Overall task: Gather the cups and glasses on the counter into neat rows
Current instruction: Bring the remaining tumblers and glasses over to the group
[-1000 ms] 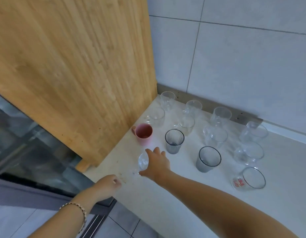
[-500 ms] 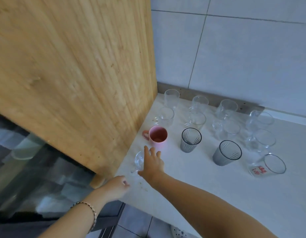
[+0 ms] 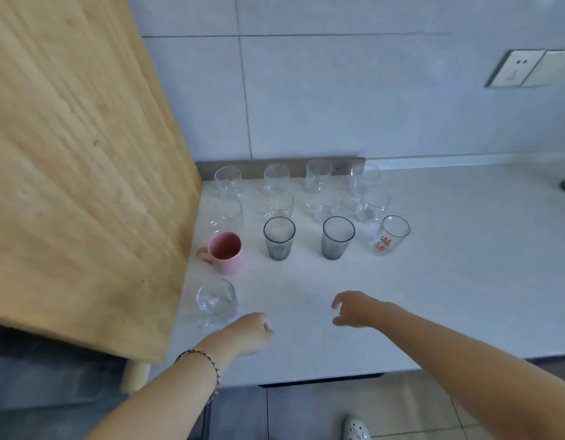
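Note:
Several clear glasses (image 3: 276,178) stand in two rows at the back of the white counter (image 3: 449,281). In front of them runs a row with a pink mug (image 3: 227,252), two grey ribbed glasses (image 3: 278,238) (image 3: 337,237) and a clear glass with red print (image 3: 392,235). A round clear glass (image 3: 216,301) stands alone near the front left, below the mug. My left hand (image 3: 249,333) rests closed on the counter just right of that glass, holding nothing. My right hand (image 3: 357,308) hovers over the counter, fingers loosely curled and empty.
A large wooden board (image 3: 78,160) leans over the counter's left side, close to the mug and round glass. A wall socket (image 3: 516,68) sits at the upper right. The counter's front edge runs below my hands, with floor and a shoe (image 3: 355,428) beneath.
My right hand has let go of the round glass and drawn back to the right. The round glass now stands alone below the pink mug. The view has swung to face the counter.

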